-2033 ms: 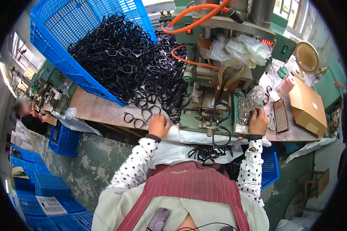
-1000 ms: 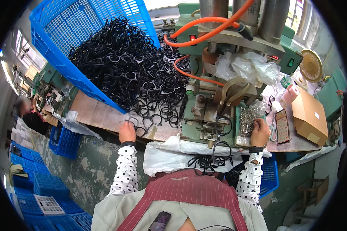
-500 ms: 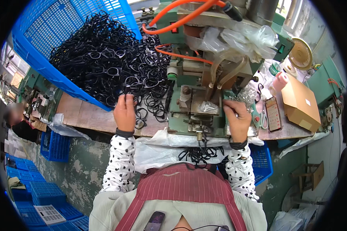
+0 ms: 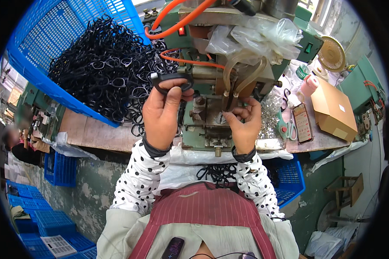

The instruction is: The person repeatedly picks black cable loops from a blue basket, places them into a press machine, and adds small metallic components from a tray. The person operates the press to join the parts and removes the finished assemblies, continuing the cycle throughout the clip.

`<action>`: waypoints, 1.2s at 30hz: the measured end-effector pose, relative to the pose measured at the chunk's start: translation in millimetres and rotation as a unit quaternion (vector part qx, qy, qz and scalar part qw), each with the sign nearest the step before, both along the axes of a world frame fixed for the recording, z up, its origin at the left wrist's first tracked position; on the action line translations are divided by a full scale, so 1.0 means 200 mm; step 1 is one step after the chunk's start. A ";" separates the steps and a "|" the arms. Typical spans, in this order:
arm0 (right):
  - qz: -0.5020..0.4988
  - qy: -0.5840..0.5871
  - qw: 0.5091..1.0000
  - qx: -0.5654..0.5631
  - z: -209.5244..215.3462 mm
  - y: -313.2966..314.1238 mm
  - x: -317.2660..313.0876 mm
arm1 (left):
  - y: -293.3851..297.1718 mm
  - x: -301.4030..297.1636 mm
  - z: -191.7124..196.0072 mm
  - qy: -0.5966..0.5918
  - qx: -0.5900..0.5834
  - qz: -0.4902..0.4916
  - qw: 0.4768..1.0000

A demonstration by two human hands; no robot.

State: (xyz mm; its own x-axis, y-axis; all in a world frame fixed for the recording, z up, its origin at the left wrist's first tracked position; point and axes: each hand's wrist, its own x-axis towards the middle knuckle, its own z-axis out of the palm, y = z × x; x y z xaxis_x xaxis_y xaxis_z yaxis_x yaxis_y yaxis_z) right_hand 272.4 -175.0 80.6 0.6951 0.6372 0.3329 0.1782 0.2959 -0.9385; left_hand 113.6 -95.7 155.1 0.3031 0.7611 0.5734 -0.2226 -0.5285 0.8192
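A black eyeglass frame (image 4: 186,78) is held up in my left hand (image 4: 161,118), pinched between thumb and fingers just left of the machine's work plate. My right hand (image 4: 245,127) is over the metal work plate (image 4: 213,113) of a green bench machine (image 4: 190,139), below two clear tubes (image 4: 227,77). Its thumb and fingertips are pressed together; what they hold, if anything, is too small to make out. Beside that hand lies a pile of tiny shiny metal parts (image 4: 269,116). To the left, a large heap of black eyeglass frames (image 4: 95,71) spills from a tilted blue crate (image 4: 28,71).
Orange hoses (image 4: 183,20) loop above the machine, near bunched clear plastic (image 4: 263,41). At right are scissors (image 4: 292,130), a phone (image 4: 302,123), a pink spool (image 4: 309,85) and a cardboard box (image 4: 333,108). Black frames (image 4: 218,173) hang below the table edge by another blue crate (image 4: 289,183).
My left hand has come up and right from the heap with an eyeglass frame. My right hand has moved left from the metal parts onto the work plate. The view has shifted slightly.
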 end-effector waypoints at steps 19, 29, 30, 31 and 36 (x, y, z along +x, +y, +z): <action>-0.172 -0.412 0.816 -0.368 -0.36 -0.47 0.63 | -0.13 0.13 -0.43 0.165 0.424 -0.173 0.874; -0.190 -0.216 0.940 -0.186 -0.50 -0.30 0.66 | -0.15 0.08 -0.37 0.216 0.500 -0.111 0.831; -0.203 -0.219 0.941 -0.157 -0.52 -0.30 0.65 | -0.13 0.05 -0.32 0.178 0.532 -0.100 0.822; -0.204 -0.209 0.943 -0.157 -0.52 -0.31 0.65 | -0.08 0.02 -0.33 0.177 0.532 -0.087 0.823; -0.211 -0.163 0.942 -0.205 -0.47 -0.31 0.60 | 0.42 -0.04 -0.36 0.179 0.318 0.244 0.898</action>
State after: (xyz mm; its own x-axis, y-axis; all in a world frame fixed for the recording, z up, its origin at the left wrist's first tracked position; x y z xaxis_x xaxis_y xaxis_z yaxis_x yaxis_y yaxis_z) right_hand 391.9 -236.9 -12.7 0.8185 0.4486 0.3588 0.4976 -0.2417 -0.8330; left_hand 106.2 -12.1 83.7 0.2739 0.4061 0.8718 0.3807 -0.8782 0.2894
